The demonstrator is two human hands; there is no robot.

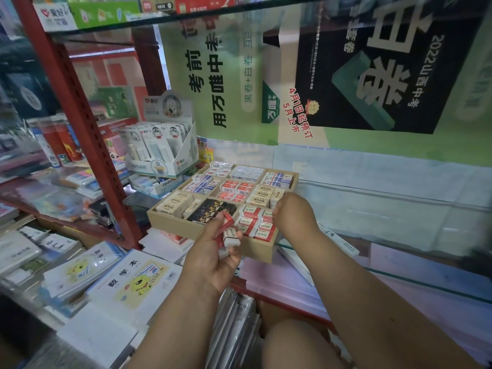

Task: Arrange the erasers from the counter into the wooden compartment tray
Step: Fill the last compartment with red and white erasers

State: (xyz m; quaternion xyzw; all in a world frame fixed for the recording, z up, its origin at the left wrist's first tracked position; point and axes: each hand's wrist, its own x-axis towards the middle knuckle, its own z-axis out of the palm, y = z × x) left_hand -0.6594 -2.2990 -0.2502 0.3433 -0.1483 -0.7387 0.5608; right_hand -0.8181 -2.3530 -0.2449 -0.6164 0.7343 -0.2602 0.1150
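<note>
Over the wooden tray [186,228], left hand [213,258] grips erasers [228,235] (right hand's [292,214] fingers hidden).

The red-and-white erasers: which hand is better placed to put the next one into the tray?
The right hand. It is already over the near right compartment of the wooden tray, on the red-and-white erasers there. The left hand holds a bunch of erasers before the tray's front edge, so it serves as the supply.

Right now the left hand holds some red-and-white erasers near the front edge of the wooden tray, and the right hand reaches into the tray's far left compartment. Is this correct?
Not quite. In the head view, the left hand does hold red-and-white erasers by the wooden tray's front edge, but the right hand is over the near right compartment.
</note>
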